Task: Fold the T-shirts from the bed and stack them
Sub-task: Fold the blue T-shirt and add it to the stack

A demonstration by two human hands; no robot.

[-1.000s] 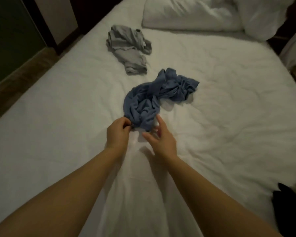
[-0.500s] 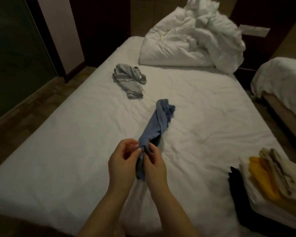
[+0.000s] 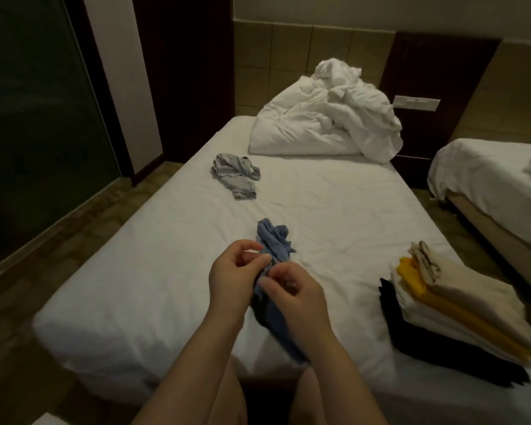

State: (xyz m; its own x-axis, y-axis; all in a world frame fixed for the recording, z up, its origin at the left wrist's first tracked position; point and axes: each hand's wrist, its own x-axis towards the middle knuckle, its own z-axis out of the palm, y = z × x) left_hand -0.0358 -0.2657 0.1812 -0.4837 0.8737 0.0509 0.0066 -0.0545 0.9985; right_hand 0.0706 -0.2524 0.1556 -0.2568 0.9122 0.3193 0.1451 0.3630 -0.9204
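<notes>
The left hand (image 3: 233, 277) had its grip almost closed, thumb and curled fingers pinching a fold of the blue T-shirt (image 3: 274, 240). The right hand (image 3: 296, 297), just beside it, also had a narrow grip, its fingers curled in on the same cloth a little nearer. The shirt was held up above the near part of the bed (image 3: 135, 286); a bunched end rose on the far side of the hands and the rest hung down between the forearms toward the near edge.

Half a second earlier the shirt had stretched away from the hands as one long strand toward the far end of the bed; it was now gathered short, with more cloth below the hands. The grey T-shirt (image 3: 236, 176) lay crumpled where it had been, far left. The stack of folded T-shirts (image 3: 460, 314) sat at the near right corner.
</notes>
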